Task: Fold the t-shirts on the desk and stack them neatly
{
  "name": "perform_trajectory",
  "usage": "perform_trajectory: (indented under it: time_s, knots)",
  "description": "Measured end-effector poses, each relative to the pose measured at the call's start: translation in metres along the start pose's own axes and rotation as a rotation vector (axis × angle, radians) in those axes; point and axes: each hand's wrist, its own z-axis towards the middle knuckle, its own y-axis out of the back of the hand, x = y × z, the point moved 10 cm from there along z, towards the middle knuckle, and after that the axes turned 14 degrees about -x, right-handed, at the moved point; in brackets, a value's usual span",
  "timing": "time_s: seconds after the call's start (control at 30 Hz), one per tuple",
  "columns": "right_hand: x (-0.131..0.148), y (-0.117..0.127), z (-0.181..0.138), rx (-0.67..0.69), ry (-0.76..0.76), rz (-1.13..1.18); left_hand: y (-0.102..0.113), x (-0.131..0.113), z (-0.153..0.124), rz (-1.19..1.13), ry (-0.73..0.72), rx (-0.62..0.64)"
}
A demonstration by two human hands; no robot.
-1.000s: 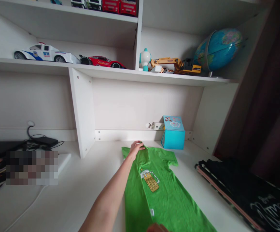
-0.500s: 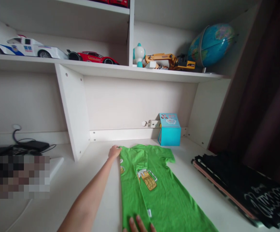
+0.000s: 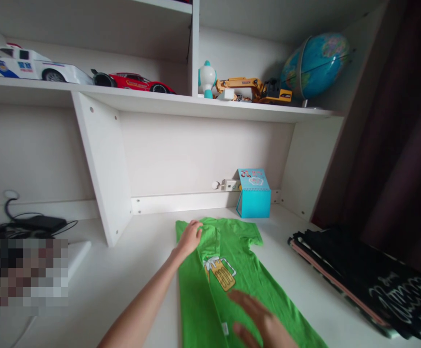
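A green T-shirt (image 3: 239,256) with a beer-mug print lies on the white desk, its left side folded inward over the front. My left hand (image 3: 191,238) is over the folded part by the collar, fingers loosely bent and apart from the thumb, gripping no cloth that I can see. Whether its fingertips touch the shirt is unclear. Lower down, my right hand (image 3: 259,321) hovers above the shirt's front, fingers spread and slightly blurred, holding nothing.
A stack of folded dark clothes (image 3: 370,280) lies at the right. Behind the shirt stand a blue desk calendar (image 3: 256,203) and a power socket (image 3: 231,185). Cables and a black adapter (image 3: 45,222) are at the left. Toy cars and a globe (image 3: 317,65) occupy the shelf above.
My left hand has let go of the shirt's left shoulder corner and moved right over the fold. My right hand has lifted off the lower part and shifted right.
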Motion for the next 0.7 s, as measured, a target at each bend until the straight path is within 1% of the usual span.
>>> perform_trajectory:
  time_s: [0.03,0.07,0.13,0.17,0.23,0.3,0.4,0.53,0.6,0.7]
  knots:
    - [-0.025,0.004,0.017,0.009,-0.039,-0.004,-0.009,-0.009,-0.009,-0.034,-0.058,0.057]
    - [-0.058,0.005,0.034,0.043,-0.138,-0.025,-0.016,-0.013,-0.017,-0.044,-0.085,0.104]
    - [-0.131,0.006,0.062,0.098,-0.391,-0.156,-0.026,-0.007,-0.029,0.005,-0.047,0.173]
    - [-0.158,0.008,0.076,0.091,-0.453,-0.199,-0.028,-0.002,-0.034,0.039,-0.014,0.204]
    - [-0.202,0.008,0.095,0.085,-0.566,-0.265,-0.031,0.004,-0.040,0.084,0.018,0.268]
    - [-0.228,0.001,0.104,0.088,-0.651,-0.284,-0.033,0.005,-0.044,0.112,0.021,0.322]
    - [-0.245,-0.019,0.108,0.111,-0.763,-0.255,-0.033,0.003,-0.045,0.131,0.016,0.353]
    - [-0.245,-0.044,0.113,0.114,-0.840,-0.159,-0.031,0.002,-0.044,0.100,0.020,0.328]
    - [-0.242,-0.051,0.118,0.104,-0.850,-0.107,-0.031,0.002,-0.045,0.089,0.019,0.329]
    - [-0.238,-0.051,0.130,0.085,-0.842,-0.044,-0.033,0.004,-0.046,0.086,0.014,0.344]
